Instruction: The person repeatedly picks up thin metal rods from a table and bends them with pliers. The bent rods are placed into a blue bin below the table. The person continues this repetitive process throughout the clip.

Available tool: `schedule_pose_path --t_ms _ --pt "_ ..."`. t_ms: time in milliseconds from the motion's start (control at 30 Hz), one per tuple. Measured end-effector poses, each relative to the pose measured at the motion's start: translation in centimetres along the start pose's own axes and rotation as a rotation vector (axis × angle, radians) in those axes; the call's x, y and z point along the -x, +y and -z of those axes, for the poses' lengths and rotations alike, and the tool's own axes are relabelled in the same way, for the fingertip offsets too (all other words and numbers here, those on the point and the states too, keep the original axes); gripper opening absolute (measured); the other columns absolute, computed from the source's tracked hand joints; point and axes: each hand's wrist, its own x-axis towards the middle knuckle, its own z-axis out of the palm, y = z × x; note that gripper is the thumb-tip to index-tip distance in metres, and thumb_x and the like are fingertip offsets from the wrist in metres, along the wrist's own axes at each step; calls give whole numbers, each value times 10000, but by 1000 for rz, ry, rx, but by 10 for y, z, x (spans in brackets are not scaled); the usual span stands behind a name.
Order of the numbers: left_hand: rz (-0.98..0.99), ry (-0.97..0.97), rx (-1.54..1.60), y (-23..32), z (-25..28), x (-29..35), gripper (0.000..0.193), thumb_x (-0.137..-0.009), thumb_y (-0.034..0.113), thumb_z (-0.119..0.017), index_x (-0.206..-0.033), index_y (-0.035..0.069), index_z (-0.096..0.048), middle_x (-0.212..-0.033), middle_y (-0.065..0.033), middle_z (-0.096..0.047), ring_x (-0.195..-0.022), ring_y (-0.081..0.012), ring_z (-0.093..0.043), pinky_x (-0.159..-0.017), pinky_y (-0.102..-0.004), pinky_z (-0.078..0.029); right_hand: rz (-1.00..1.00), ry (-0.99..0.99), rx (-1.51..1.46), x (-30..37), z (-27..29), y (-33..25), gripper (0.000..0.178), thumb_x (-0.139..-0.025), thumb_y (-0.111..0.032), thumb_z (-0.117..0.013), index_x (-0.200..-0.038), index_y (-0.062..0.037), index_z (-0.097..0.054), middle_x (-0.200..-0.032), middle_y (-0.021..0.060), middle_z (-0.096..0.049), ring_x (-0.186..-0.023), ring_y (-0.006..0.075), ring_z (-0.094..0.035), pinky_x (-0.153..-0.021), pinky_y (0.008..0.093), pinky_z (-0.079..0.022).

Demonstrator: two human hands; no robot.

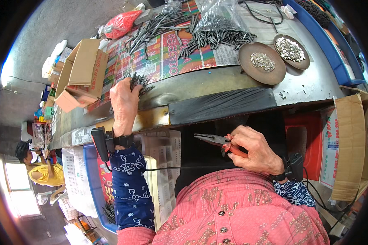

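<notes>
Red-handled pliers (222, 141) sit in the right hand (253, 148), its fingers closed round the grips, in front of the desk (163, 94), nose pointing left. The left hand (124, 100) reaches over the desk's front edge, fingers at a small bunch of dark sticks (140, 81); whether they grip any, I cannot tell. Just left stands an open cardboard box (85, 67). Farther back lies a larger dark heap (216, 41) beneath a clear plastic bag (218, 18); right of it, two brown dishes (244, 61) hold small metal pieces (262, 62).
</notes>
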Motion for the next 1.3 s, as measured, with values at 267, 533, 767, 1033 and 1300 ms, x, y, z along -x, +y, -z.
schedule_pose_path --t_ms 267,533,767,1033,1300 --pt "-18 17 -43 2 -1 2 268 -849 147 -753 -1013 -33 -641 -914 -241 -667 -881 -443 -641 -793 -504 -495 43 17 7 5 5 -5 169 -720 -36 -729 -866 -13 -646 -914 122 -608 -858 305 -613 -740 395 -518" --pt "100 147 549 33 20 16 121 -921 67 -672 -984 -26 -627 -831 -147 -716 -642 -244 -627 -611 -356 -492 71 92 -3 4 6 -15 167 -709 -4 -720 -857 -22 -647 -915 117 -607 -850 303 -613 -730 397 -514" --pt "267 -112 1242 89 57 70 106 -942 -5 -676 -1036 -1 -628 -830 -38 -673 -593 -37 -536 -495 -191 -365 119 165 67 -2 9 -26 206 -675 26 -757 -837 -33 -644 -934 122 -619 -855 303 -624 -722 389 -520" --pt "341 -199 1485 121 66 114 131 -988 5 -636 -1111 -36 -619 -931 -135 -735 -565 -65 -542 -492 -181 -368 216 238 250 -6 10 -38 219 -716 -35 -794 -877 -45 -645 -975 102 -605 -834 289 -593 -708 388 -475" --pt "390 -381 1839 114 59 134 106 -1004 42 -628 -1075 -22 -583 -894 -227 -719 -507 -94 -538 -448 -192 -397 290 247 469 -5 11 -49 198 -728 -96 -793 -865 -69 -653 -1022 78 -589 -914 260 -601 -825 426 -420"
